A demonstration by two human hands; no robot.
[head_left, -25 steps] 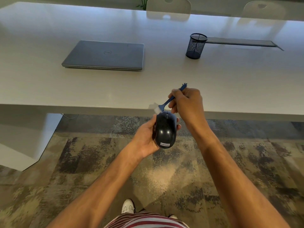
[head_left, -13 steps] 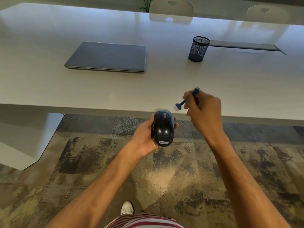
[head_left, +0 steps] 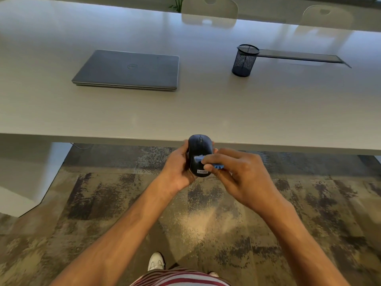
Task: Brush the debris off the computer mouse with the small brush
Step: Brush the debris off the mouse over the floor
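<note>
A black computer mouse (head_left: 199, 150) with a white label near its rear is held in the air just in front of the table's near edge. My left hand (head_left: 179, 168) grips it from the left side and underneath. My right hand (head_left: 240, 176) pinches a small blue brush (head_left: 206, 161), whose pale bristles rest on the mouse's back, left of my fingertips. Most of the brush handle is hidden by my fingers.
A long white table (head_left: 206, 112) carries a closed grey laptop (head_left: 127, 70) at the left and a black mesh pen cup (head_left: 245, 59) at the right, beside a dark cable slot (head_left: 299, 56). Two chairs (head_left: 209, 11) stand behind. Patterned carpet (head_left: 103, 195) lies below.
My right hand came down and left from beside the mouse, bringing the brush onto the mouse's back. The mouse sits slightly higher, near the table edge.
</note>
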